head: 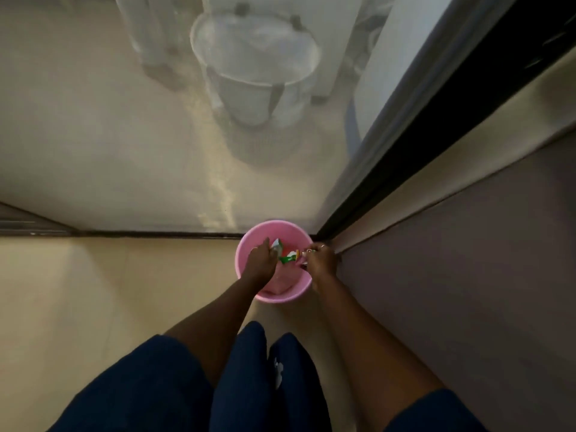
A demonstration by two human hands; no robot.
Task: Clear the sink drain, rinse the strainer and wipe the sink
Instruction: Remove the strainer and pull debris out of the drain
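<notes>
both hands are over the pink bin (280, 298) on the floor (93, 291), in the corner by the frosted glass door (93, 120). right hand (322, 261): fingers curled tight on a small shiny piece (304, 254). probably the strainer, too small to confirm. left hand (260, 260) is down by a green-white wrapper (285, 256) in the bin; can't tell how its fingers lie. my read: drain debris is being dumped, so step one is midway. rinse and wipe not yet done. sink not in view.

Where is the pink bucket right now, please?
Head view: the bucket stands on the floor right of centre, where the glass door meets the wall, under the left hand and right hand.
</notes>
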